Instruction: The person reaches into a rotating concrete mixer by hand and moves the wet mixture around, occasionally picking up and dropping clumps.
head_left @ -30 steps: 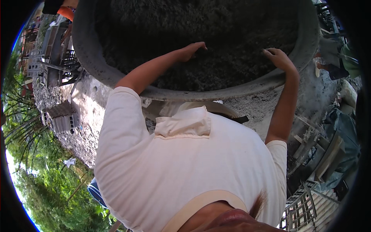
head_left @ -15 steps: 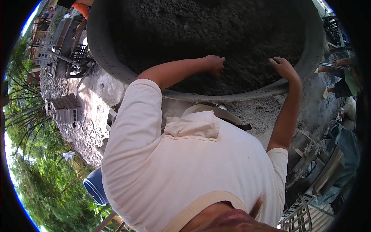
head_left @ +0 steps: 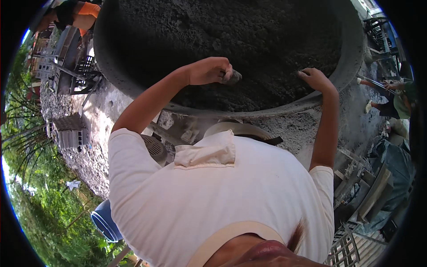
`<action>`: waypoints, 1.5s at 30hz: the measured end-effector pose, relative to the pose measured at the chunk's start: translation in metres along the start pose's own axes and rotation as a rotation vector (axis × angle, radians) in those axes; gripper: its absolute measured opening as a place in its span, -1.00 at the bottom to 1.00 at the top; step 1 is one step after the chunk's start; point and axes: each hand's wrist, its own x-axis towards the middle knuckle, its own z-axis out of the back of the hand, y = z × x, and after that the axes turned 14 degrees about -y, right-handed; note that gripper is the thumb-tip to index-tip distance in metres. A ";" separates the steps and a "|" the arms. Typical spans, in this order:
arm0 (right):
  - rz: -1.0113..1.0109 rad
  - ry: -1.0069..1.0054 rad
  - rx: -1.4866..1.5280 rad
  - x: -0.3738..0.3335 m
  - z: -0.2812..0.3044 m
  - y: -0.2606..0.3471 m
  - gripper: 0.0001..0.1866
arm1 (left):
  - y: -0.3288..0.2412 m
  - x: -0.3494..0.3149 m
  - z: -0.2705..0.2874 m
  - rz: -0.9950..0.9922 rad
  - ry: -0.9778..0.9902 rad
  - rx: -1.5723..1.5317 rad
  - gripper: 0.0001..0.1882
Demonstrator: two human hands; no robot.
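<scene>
A big round basin [head_left: 353,53] with a thick grey rim spreads in front of me, holding a dark grey, crumbly mix [head_left: 267,40]. My left hand [head_left: 210,71] is above the mix near the basin's near side. Its fingers are closed around a rough grey lump [head_left: 232,78], which sticks out to the right. My right hand [head_left: 318,80] reaches over the near right rim. Its fingers stretch left, apart from the left hand, just over or against the mix; contact cannot be made out. I see nothing held in it.
Just below the near rim shows a rounded pale edge [head_left: 240,129]. A person in orange and black [head_left: 86,15] is at the far left, another [head_left: 400,100] at the right. A blue barrel [head_left: 106,220] stands at lower left, wooden boards [head_left: 378,196] and a dark tarp [head_left: 393,178] at lower right.
My left hand has moved left and turned, and the grey lump in it now shows. My right hand stays near the right rim. More of the person in orange is visible.
</scene>
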 end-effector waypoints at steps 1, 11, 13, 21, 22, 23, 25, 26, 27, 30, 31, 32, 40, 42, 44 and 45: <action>-0.012 -0.013 -0.002 -0.003 0.001 0.001 -0.44 | -0.005 -0.010 0.004 0.141 -0.003 -0.303 -0.69; 0.010 -0.022 0.051 -0.009 0.010 0.018 -0.47 | 0.010 -0.088 0.049 -0.046 -0.137 -0.660 -0.75; 0.013 -0.010 0.071 -0.008 0.011 0.018 -0.47 | 0.007 -0.103 0.053 -0.065 -0.097 -0.688 -0.67; 0.054 -0.034 0.119 -0.007 0.005 0.014 -0.47 | 0.007 -0.157 0.049 -0.393 -0.266 -0.935 -0.59; 0.054 -0.035 0.116 -0.008 0.007 0.016 -0.48 | 0.010 -0.162 0.048 -0.451 -0.365 -0.906 -0.61; 0.054 -0.036 0.113 -0.009 0.008 0.018 -0.48 | 0.013 -0.165 0.047 -0.508 -0.464 -0.875 -0.62; 0.047 -0.022 0.105 -0.010 0.010 0.021 -0.48 | 0.017 -0.171 0.048 -0.579 -0.495 -0.805 -0.63; 0.041 -0.007 0.098 -0.011 0.010 0.022 -0.47 | 0.016 -0.176 0.045 -0.551 -0.698 -0.604 -0.64; 0.043 -0.007 0.097 -0.011 0.009 0.021 -0.47 | 0.015 -0.180 0.044 -0.514 -0.892 -0.397 -0.65; 0.056 -0.023 0.099 -0.011 0.005 0.018 -0.47 | 0.018 -0.190 0.043 -0.548 -1.221 -0.242 -0.64; 0.074 -0.042 0.092 -0.012 0.004 0.018 -0.48 | 0.019 -0.195 0.044 -0.547 -1.224 -0.244 -0.64; 0.089 -0.062 0.085 -0.012 0.003 0.017 -0.48 | 0.021 -0.200 0.047 -0.567 -1.254 -0.265 -0.64; 0.125 -0.125 0.095 -0.016 0.002 0.021 -0.51 | 0.028 -0.215 0.048 -0.556 -1.292 -0.259 -0.59; 0.125 -0.129 0.086 -0.014 0.001 0.019 -0.52 | 0.029 -0.216 0.047 -0.600 -1.275 -0.337 -0.62; 0.156 -0.158 0.106 -0.013 -0.001 0.014 -0.53 | 0.030 -0.215 0.049 -0.642 -1.251 -0.414 -0.64; 0.145 -0.160 0.105 -0.015 0.000 0.012 -0.53 | 0.031 -0.215 0.053 -0.679 -1.237 -0.450 -0.65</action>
